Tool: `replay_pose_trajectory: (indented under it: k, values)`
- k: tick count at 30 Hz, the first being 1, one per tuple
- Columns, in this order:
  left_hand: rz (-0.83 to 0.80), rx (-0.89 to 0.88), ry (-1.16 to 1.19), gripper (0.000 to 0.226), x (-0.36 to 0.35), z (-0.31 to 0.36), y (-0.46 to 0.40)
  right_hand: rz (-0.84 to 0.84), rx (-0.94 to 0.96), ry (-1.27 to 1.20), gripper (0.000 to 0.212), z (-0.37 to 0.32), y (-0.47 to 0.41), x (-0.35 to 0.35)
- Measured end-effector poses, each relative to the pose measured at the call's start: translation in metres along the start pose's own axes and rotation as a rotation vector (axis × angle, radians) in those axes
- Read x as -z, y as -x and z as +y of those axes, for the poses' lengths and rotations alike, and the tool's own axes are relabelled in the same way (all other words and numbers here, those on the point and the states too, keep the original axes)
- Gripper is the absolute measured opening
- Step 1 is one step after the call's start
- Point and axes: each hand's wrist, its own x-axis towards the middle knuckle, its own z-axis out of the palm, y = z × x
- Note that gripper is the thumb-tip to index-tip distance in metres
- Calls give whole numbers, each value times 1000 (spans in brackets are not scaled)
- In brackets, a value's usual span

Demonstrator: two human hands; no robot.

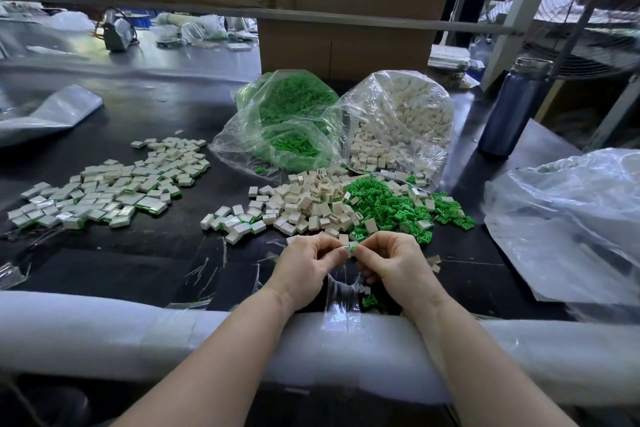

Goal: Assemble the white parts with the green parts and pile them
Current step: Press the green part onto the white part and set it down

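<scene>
- Head view, the grip: your left hand [304, 262] and right hand [394, 262] meet just in front of the loose white parts [304, 204], fingers curled in. Together they pinch one small piece [351, 248] between the fingertips, white on the left hand's side and green on the right's. Whether the two halves are fully seated, you cannot tell from here.
- Head view, handling: judge these parts as light, rigid moulded plastic, smooth enough to slip. Pinch each by its flat side faces, keep the mating end bare, and press straight so the green insert does not cock. A dropped one will likely skitter off on the dark table [138, 253].
- Head view, supply: the loose green parts [388, 204] lie touching the right edge of the white heap, the two mixing where they meet. A few strays [369, 298] lie under your right hand, near the padded table edge [104, 322].
- Head view, containers: behind the white heap, a clear bag of green parts [287, 121] lies open on its side, mouth toward you, still well filled. Beside it on the right, a clear bag of white parts [401, 121] spills straight into the heap.
- Head view, output: the finished pile [110, 187] spreads well to the left of the white heap, with a smaller cluster of assembled pieces [235, 222] touching its left edge.
- Head view, bystanders: a dark bottle [512, 107] stands to the right, beyond the bag of white parts.
</scene>
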Motion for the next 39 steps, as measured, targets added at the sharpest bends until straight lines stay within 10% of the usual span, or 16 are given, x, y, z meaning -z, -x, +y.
replay_pose_trajectory:
  k: [39]
  values:
    - [58, -48, 98, 21, 0, 10, 4, -73, 48, -81, 13, 7, -4, 0]
